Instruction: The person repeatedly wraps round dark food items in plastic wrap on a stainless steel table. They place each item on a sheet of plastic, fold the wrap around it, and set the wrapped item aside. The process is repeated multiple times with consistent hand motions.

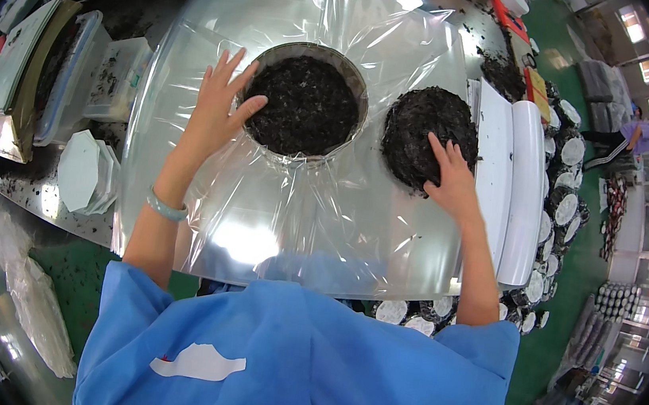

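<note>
A round metal ring [365, 104] stands on clear plastic film [241, 193], filled with dark, shredded, leaf-like material [305, 107]. My left hand [220, 108] is spread at the ring's left rim, thumb and fingers apart, holding nothing. To the right of the ring lies a round cake of the same dark material [422, 132]. My right hand [453, 172] rests on that cake's lower right part, its fingers spread and not closed around it. Whether the fingertips press into the cake cannot be told.
White sheets [494, 162] and a white roll [522, 192] lie at the right edge. Octagonal white sheets [79, 171] and clear plastic boxes [117, 74] stand at left. Wrapped round bundles [572, 151] are heaped beyond the right side. A person [638, 136] is far off at right.
</note>
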`<action>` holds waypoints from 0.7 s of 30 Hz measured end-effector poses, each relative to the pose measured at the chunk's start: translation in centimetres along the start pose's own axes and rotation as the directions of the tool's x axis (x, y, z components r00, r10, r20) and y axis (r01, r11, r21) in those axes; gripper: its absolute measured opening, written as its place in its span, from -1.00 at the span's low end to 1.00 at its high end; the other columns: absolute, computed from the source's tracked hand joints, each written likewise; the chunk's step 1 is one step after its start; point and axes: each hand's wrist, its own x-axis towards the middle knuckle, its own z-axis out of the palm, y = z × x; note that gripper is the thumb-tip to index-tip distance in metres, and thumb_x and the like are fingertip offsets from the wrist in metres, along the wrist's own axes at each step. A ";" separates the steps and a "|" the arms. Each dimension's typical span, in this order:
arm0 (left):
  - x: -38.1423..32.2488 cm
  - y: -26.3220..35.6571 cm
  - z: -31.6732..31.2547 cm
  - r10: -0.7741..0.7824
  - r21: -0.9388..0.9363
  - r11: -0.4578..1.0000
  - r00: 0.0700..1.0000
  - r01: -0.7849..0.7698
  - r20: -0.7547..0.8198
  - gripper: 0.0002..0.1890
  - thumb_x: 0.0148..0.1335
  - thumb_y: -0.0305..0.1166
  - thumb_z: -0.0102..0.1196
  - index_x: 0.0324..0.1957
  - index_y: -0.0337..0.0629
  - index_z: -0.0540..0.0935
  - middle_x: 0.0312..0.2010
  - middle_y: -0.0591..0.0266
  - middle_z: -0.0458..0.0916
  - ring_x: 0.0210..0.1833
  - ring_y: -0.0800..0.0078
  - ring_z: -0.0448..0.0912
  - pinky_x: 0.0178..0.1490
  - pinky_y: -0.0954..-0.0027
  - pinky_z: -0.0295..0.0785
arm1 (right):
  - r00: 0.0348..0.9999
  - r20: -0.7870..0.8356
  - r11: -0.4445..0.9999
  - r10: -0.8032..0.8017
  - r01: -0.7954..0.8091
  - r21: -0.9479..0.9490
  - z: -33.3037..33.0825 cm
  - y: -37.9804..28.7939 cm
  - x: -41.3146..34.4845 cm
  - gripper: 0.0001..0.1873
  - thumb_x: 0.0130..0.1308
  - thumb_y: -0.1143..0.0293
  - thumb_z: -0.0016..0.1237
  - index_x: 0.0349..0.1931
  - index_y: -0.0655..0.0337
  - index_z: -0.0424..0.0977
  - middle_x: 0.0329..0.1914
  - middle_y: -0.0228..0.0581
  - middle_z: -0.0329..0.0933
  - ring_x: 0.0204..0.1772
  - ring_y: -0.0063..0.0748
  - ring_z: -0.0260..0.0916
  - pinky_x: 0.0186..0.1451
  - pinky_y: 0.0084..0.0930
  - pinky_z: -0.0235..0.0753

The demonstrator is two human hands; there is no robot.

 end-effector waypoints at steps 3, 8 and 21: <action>-0.9 4.0 -0.7 0.266 -0.169 0.950 0.964 -0.264 -0.013 -0.42 0.28 -0.24 0.17 0.35 -0.06 0.43 0.45 0.10 0.23 0.54 0.05 0.10 0.54 -0.05 -0.05 | 0.975 -0.209 0.981 -0.079 0.038 -0.192 3.3 -0.1 -1.0 0.01 -0.08 0.70 0.15 0.47 -0.12 0.14 0.46 0.22 0.12 0.48 0.27 0.09 0.45 0.22 0.15; -4.8 7.7 -0.2 0.397 -0.169 0.916 0.881 -0.363 0.259 -0.38 0.13 -0.32 0.28 0.29 0.02 0.49 0.43 0.20 0.27 0.51 0.09 0.17 0.54 -0.07 -0.01 | 0.880 -0.452 0.981 -0.147 0.073 -0.178 0.7 -2.4 -2.0 0.07 -0.27 0.85 0.03 0.42 -0.06 0.27 0.49 0.17 0.10 0.51 0.19 0.07 0.51 0.17 0.07; 5.5 1.7 -3.4 -0.161 -0.366 0.927 0.968 0.081 -0.193 -0.55 0.53 -0.11 -0.17 0.30 -0.09 0.49 0.16 0.17 0.62 0.22 0.46 0.51 0.31 0.38 0.32 | 0.700 -0.286 0.754 -0.654 0.632 -0.177 3.3 -16.4 6.4 -0.47 0.23 0.50 -0.12 0.25 -0.06 0.47 0.38 0.14 0.26 0.44 0.20 0.19 0.50 0.25 0.03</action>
